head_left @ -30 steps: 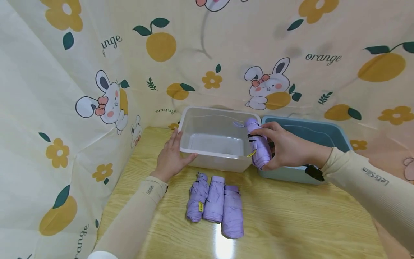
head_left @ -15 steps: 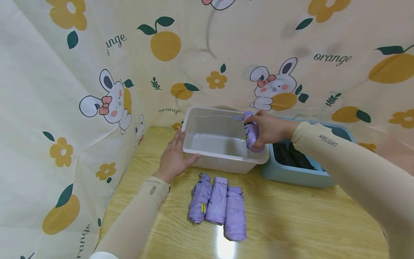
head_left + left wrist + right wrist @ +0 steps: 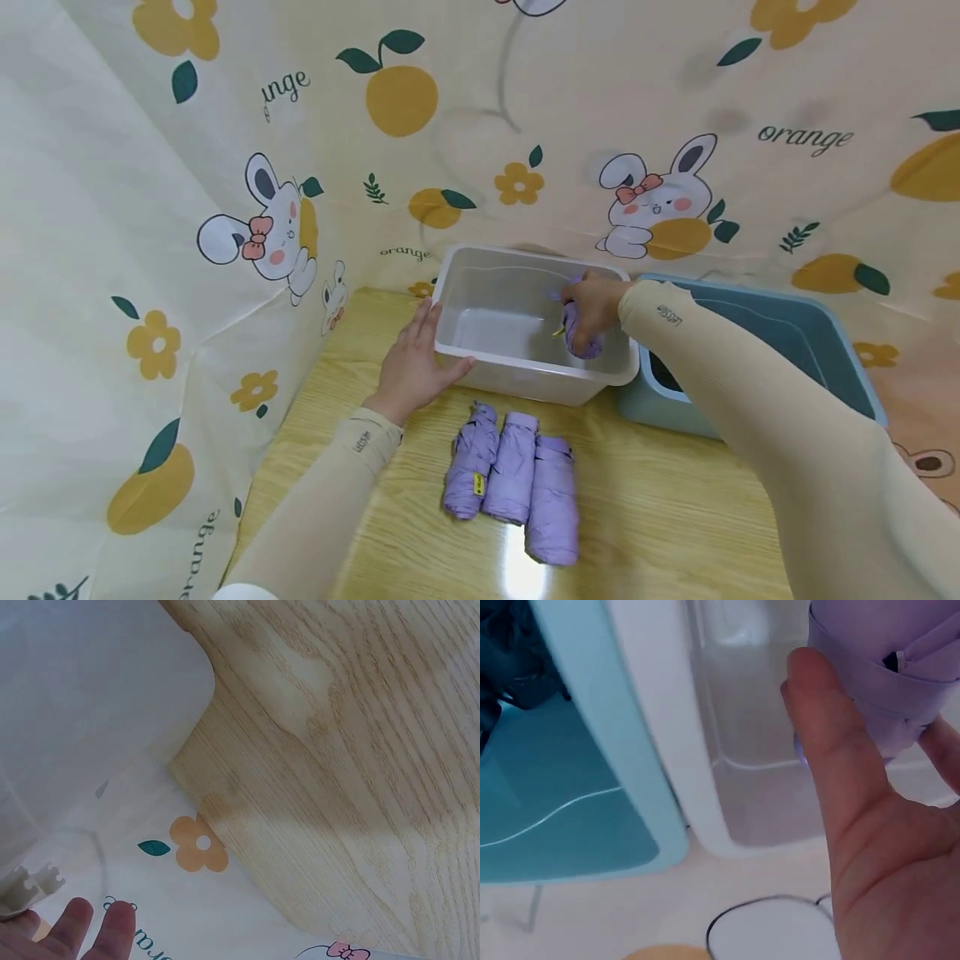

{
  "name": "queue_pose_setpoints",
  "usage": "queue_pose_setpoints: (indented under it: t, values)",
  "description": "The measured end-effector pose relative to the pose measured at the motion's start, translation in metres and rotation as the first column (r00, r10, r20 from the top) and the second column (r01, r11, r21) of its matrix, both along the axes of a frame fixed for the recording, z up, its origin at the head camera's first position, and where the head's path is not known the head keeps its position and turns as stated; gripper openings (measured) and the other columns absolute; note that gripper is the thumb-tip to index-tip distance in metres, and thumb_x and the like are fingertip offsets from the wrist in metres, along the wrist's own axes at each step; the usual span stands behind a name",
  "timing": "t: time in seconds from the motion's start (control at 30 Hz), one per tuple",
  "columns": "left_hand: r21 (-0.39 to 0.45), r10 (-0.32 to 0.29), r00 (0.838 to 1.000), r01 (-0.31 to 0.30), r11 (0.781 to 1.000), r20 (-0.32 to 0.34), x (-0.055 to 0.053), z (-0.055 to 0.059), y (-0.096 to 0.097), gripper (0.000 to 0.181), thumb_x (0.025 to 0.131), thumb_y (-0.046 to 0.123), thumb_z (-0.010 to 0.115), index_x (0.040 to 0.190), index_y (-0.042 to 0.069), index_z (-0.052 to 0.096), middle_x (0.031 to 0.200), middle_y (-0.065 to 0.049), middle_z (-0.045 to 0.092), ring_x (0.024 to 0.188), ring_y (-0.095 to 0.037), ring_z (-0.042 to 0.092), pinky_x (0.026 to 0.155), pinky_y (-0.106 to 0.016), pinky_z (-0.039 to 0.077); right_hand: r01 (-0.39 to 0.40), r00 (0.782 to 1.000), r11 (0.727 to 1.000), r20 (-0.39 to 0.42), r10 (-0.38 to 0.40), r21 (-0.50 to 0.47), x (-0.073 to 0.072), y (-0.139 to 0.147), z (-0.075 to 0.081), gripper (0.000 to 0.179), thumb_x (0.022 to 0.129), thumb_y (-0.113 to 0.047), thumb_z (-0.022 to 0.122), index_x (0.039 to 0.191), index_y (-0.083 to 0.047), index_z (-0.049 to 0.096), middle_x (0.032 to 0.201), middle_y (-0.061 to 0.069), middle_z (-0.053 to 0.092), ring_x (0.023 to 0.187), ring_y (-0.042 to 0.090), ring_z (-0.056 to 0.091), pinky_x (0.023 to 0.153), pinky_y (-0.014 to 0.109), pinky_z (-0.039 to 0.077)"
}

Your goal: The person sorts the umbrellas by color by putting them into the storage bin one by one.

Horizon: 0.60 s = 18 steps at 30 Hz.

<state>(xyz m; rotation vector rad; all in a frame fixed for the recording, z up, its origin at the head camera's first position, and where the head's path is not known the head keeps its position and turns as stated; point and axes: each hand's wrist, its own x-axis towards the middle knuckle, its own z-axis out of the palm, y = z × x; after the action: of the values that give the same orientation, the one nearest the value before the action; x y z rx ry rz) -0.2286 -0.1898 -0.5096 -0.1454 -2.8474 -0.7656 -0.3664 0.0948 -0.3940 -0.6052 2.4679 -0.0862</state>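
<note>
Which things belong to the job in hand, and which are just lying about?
Likely the job's: right hand, held purple umbrella, left hand, white bin, three loose umbrellas.
Perhaps just about: blue bin, dark items inside, printed cloth.

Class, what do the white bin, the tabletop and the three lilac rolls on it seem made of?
White bin: likely plastic; soft sheen, rounded corners. Tabletop: glossy wood or wood-look laminate; grain and a reflection. Lilac rolls: probably fabric; wrinkled, fairly matt.
</note>
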Motion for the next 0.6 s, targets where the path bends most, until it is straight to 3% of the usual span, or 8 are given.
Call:
queue_pose_setpoints:
  t: [0.17,0.27,0.4,0.5,0.6]
  values:
    - [-0.004,0.005,1.0,-0.005,1.0,0.014,0.0,-0.001,0.0,0.108,0.082,0.071,0.063,0.16,0.011,0.017,0.167,-0.004,0.006,0.137,-0.041,0.038,0.102,-0.054,0.043,-0.074,0.997,0.996,-0.005,0.075,0.044,0.0,-0.009,-0.011,0.095,0.058,-0.033,0.089,0.142,-0.006,0.052,0.121,0.022,0.044,0.108,0.037,0.049,0.088,0.052,0.05]
    - [-0.009,0.008,1.0,-0.008,1.0,0.026,-0.001,-0.002,0.0,0.109,0.082,0.071,0.062,0.16,0.011,0.017,0.167,-0.004,0.006,0.137,-0.042,0.038,0.102,-0.054,0.042,-0.081,0.997,0.995,0.02,0.08,0.059,0.001,-0.013,-0.018,0.095,0.058,-0.029,0.088,0.142,-0.007,0.052,0.121,0.021,0.044,0.109,0.035,0.047,0.089,0.049,0.049]
    - [-0.023,0.013,1.0,-0.012,1.0,0.026,-0.001,-0.003,-0.001,0.109,0.082,0.071,0.063,0.16,0.011,0.016,0.167,-0.006,0.007,0.136,-0.042,0.039,0.102,-0.054,0.043,-0.103,0.994,0.99,0.037,0.1,0.099,-0.009,-0.013,-0.048,0.09,0.059,-0.03,0.086,0.14,-0.006,0.054,0.117,0.018,0.046,0.106,0.033,0.047,0.086,0.046,0.048]
    - [-0.026,0.009,1.0,-0.008,1.0,0.021,-0.002,-0.003,-0.001,0.109,0.082,0.07,0.064,0.16,0.011,0.016,0.167,-0.006,0.006,0.137,-0.042,0.038,0.103,-0.055,0.042,-0.187,0.982,0.971,0.007,0.188,0.146,-0.021,-0.007,-0.076,0.084,0.063,-0.038,0.083,0.135,-0.005,0.057,0.115,0.014,0.053,0.105,0.031,0.048,0.085,0.045,0.049]
    - [-0.025,-0.001,1.0,0.001,1.0,0.011,-0.002,-0.002,-0.002,0.109,0.083,0.069,0.064,0.16,0.01,0.016,0.167,-0.006,0.006,0.138,-0.043,0.037,0.103,-0.055,0.041,-0.244,0.968,0.954,-0.007,0.249,0.176,-0.027,-0.002,-0.09,0.067,0.067,-0.037,0.08,0.124,-0.006,0.064,0.107,0.009,0.059,0.1,0.028,0.05,0.081,0.041,0.05]
